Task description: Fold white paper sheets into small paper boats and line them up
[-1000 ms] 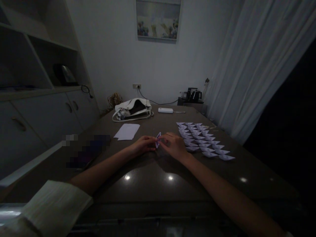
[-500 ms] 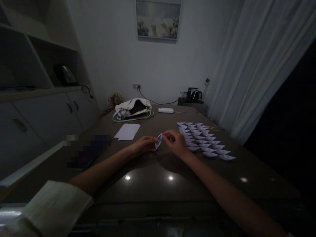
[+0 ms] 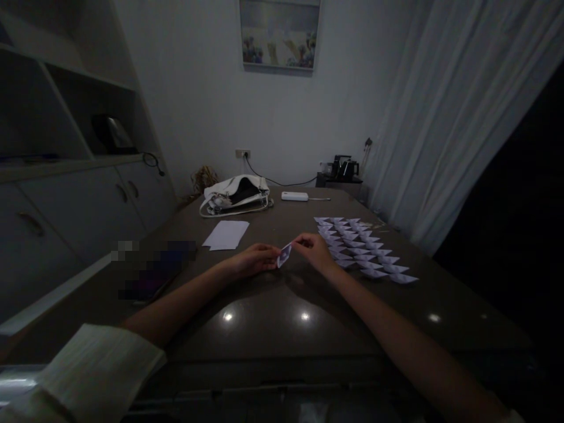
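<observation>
left hand (image 3: 254, 260): resting on the table (image 3: 273, 329), fingertips pinching the lower left edge of the folded paper piece (image 3: 284, 255); wrist and forearm lying along the tabletop.
right hand (image 3: 315, 251): hovering just above the table, thumb and forefinger pinching the upper right corner of the same piece.
folded paper piece: small, pale with a purplish face, sitting tilted between the two hands, touching both; held just over the table near its middle. Fold details too dim to be telling.
paper boats (image 3: 361, 252): lying in rows on the table just to the right of the right hand, apart from it; the nearest one sitting close beside the right wrist.
white sheets (image 3: 226, 234): lying flat on the table beyond the left hand, well apart from the held piece.
handbag (image 3: 235, 195): white, sitting open at the far end of the table.
power bank (image 3: 295, 196): lying right of the handbag, cable running to the wall.
sleeve (image 3: 94, 370): pale, showing at the bottom left on the left arm.
lighting: dim, two ceiling lights reflecting off the tabletop near the forearms.
</observation>
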